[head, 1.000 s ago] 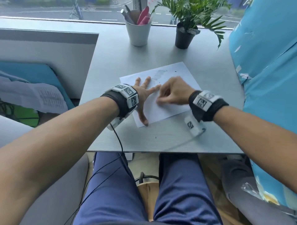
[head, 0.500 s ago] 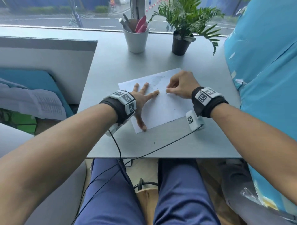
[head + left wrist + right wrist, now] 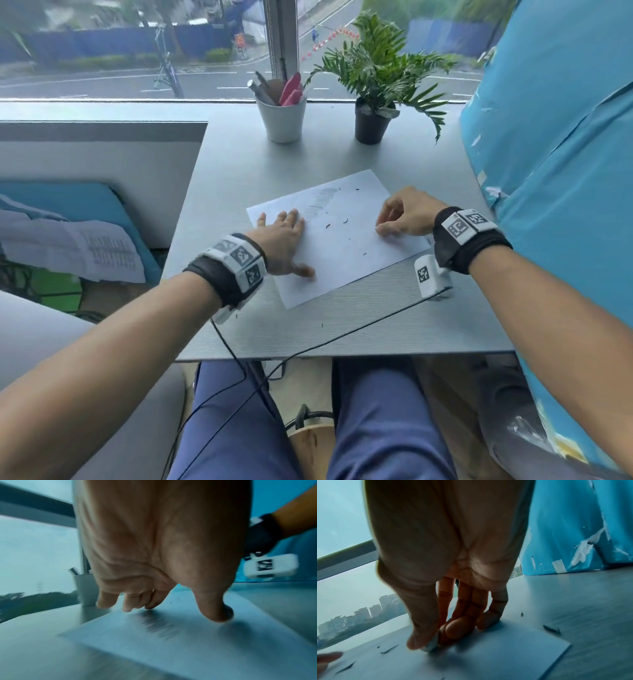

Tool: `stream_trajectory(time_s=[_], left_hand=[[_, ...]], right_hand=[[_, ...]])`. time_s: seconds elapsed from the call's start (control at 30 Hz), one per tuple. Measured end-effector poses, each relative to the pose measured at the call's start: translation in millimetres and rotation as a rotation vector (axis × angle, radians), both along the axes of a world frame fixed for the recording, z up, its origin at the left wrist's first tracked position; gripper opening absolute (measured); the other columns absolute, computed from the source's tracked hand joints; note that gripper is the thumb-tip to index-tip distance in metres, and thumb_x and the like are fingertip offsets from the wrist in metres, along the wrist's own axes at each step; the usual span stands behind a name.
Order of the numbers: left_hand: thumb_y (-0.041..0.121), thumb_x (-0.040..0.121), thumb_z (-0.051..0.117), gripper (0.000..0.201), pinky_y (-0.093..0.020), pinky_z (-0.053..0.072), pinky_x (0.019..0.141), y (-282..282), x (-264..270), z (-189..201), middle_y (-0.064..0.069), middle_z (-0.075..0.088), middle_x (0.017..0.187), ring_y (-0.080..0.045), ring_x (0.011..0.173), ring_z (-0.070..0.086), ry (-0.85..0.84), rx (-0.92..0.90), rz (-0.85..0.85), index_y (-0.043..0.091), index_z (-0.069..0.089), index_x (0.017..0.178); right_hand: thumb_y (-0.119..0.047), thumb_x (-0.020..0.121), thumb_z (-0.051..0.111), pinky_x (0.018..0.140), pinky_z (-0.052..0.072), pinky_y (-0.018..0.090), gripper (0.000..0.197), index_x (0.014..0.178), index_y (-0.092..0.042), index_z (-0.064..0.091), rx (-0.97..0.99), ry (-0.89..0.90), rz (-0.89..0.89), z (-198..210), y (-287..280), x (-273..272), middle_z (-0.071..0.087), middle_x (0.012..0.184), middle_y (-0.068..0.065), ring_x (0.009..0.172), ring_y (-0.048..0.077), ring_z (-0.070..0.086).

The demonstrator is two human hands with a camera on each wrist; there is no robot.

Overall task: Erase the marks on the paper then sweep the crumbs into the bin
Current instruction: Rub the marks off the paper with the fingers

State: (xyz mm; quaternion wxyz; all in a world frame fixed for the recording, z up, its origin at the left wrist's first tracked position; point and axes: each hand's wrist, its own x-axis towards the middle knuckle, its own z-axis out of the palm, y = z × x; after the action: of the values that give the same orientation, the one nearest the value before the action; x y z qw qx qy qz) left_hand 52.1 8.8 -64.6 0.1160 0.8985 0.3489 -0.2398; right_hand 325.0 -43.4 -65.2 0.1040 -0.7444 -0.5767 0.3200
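Paper (image 3: 346,240) mid-table, marks (image 3: 320,198) toward far edge. Left hand (image 3: 282,241) flat, fingers spread, pinning sheet against sliding. Right hand (image 3: 404,214) pinching eraser (image 3: 431,644) near right edge; crumbs (image 3: 337,222) scattered between hands.

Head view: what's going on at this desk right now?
A person is erasing pencil marks on a sheet of paper on the desk. The left hand lies flat on the paper's left side, pinning it. The right hand pinches a small eraser against the paper near its right edge. A grey smudge of marks remains near the far edge, and dark crumbs are scattered over the sheet and desk. No bin is in view.
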Motion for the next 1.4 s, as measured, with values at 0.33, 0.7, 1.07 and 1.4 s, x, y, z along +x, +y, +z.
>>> stream_trajectory(time_s=[0.33,0.7,1.07,1.4], left_hand=[[0.068,0.095,0.028,0.081,-0.047,-0.010,0.120,-50.1,55.7,-26.7,0.006,-0.018,0.163,-0.018,0.150,-0.017,-0.170,-0.112,-0.509,0.031,-0.009,0.157],[0.083,0.085,0.027,0.108,-0.047,-0.008,0.122,-15.2,41.9,-11.4,-0.006,-0.020,0.163,-0.022,0.150,-0.019,-0.076,0.078,-0.088,0.013,-0.013,0.157],[0.077,0.087,0.028,0.096,-0.049,-0.003,0.123,37.3,-12.8,-23.2,0.004,-0.025,0.162,-0.019,0.151,-0.016,-0.082,-0.030,0.040,0.027,-0.016,0.156],[0.064,0.090,0.051,0.100,-0.051,-0.001,0.122,1.6,31.8,-15.7,-0.002,-0.017,0.164,-0.021,0.152,-0.012,-0.234,-0.089,-0.121,0.020,-0.008,0.158]], right_hand=[[-0.022,0.076,0.080,0.051,0.041,0.013,0.009,0.082,-0.017,0.076,0.009,-0.002,0.038,3.7,-3.0,-1.8,0.067,0.066,-0.005,0.056,0.006,0.058],[-0.024,0.076,0.080,0.054,0.040,0.017,0.009,0.081,-0.018,0.076,-0.009,-0.028,0.038,6.2,-2.2,-4.0,0.068,0.065,-0.007,0.055,0.004,0.059],[-0.025,0.075,0.080,0.056,0.040,0.018,0.008,0.079,-0.020,0.076,-0.010,-0.038,0.024,4.2,-2.8,-2.8,0.069,0.067,-0.006,0.056,0.004,0.060],[-0.023,0.075,0.080,0.059,0.042,0.017,0.007,0.080,-0.019,0.076,-0.007,-0.082,0.005,9.8,-4.2,-10.4,0.070,0.070,-0.006,0.061,0.003,0.060]])
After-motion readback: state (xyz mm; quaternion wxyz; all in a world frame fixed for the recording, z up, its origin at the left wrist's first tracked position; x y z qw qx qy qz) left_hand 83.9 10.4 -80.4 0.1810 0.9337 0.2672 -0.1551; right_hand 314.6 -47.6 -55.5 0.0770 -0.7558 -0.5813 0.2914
